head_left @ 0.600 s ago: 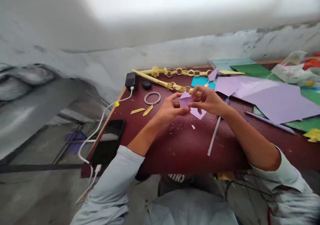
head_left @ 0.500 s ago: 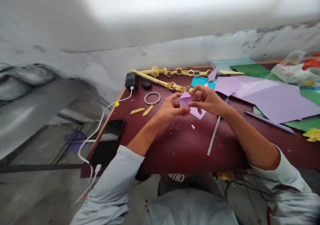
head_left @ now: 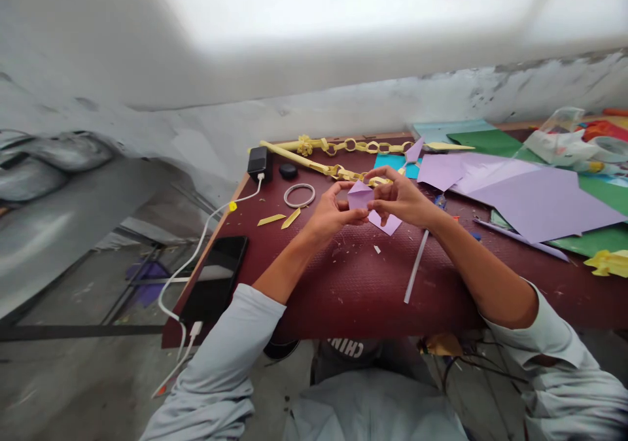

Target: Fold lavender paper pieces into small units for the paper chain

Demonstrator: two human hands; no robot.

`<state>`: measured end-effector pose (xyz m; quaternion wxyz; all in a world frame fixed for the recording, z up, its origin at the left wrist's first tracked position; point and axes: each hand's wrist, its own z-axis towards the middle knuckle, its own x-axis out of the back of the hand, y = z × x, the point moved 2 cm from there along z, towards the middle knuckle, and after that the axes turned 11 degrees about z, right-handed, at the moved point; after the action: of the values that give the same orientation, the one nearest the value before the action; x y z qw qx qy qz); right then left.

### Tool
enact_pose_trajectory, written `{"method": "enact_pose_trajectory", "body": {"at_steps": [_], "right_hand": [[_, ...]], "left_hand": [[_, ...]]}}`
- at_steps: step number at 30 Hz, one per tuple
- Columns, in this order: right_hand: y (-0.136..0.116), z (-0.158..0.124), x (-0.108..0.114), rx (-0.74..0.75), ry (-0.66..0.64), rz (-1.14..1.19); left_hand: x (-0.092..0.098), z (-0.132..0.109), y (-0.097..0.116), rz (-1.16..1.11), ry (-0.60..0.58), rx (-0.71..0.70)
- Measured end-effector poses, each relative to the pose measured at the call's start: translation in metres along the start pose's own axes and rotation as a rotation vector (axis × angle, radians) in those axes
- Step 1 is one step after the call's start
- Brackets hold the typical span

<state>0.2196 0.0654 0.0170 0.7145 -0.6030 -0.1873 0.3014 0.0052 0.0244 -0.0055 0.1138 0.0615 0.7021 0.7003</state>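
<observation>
A small piece of folded lilac paper is held above the dark red table between both hands. My left hand pinches its lower left side with thumb and fingers closed. My right hand pinches its right side, fingers curled over the top. A corner of the lilac paper hangs down below my right hand. Both forearms rest over the table's front part.
A yellow paper chain lies at the back, beside a white ring, a black charger with a white cable and a black phone. Large lilac, green and blue sheets cover the right side. A white strip lies near my right forearm.
The view has shifted slightly. Both hands still pinch the lilac paper in almost the same place.
</observation>
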Motion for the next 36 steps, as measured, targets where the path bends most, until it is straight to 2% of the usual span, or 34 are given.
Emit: {"method": "enact_pose_trajectory", "body": {"at_steps": [3,6,8,11,14,17,24,30,36], "right_hand": [[0.0,0.001,0.001,0.017,0.024,0.018],[-0.004,0.001,0.007,0.033,0.042,0.025],[-0.007,0.0,0.009,0.042,0.034,0.023],[-0.01,0.0,0.009,0.05,0.004,0.028],[-0.012,-0.001,0.007,0.056,-0.008,0.027],[-0.012,-0.002,0.005,0.047,-0.007,0.003],[-0.007,0.0,0.002,0.044,-0.029,-0.021],[-0.008,0.0,0.0,0.059,-0.031,-0.019],[-0.007,0.0,0.0,0.051,-0.005,-0.02]], "left_hand": [[-0.001,-0.003,0.008,-0.013,-0.034,-0.042],[0.0,-0.007,0.018,0.001,-0.127,-0.119],[0.002,-0.008,0.023,0.051,-0.179,-0.173],[0.005,-0.007,0.023,0.185,-0.195,-0.253],[0.006,-0.005,0.019,0.303,-0.18,-0.296],[0.005,-0.004,0.016,0.322,-0.16,-0.297],[-0.002,-0.002,0.01,0.168,-0.064,-0.239],[-0.006,-0.007,0.014,0.082,0.03,-0.184],[-0.009,-0.007,0.013,0.046,0.058,-0.118]]}}
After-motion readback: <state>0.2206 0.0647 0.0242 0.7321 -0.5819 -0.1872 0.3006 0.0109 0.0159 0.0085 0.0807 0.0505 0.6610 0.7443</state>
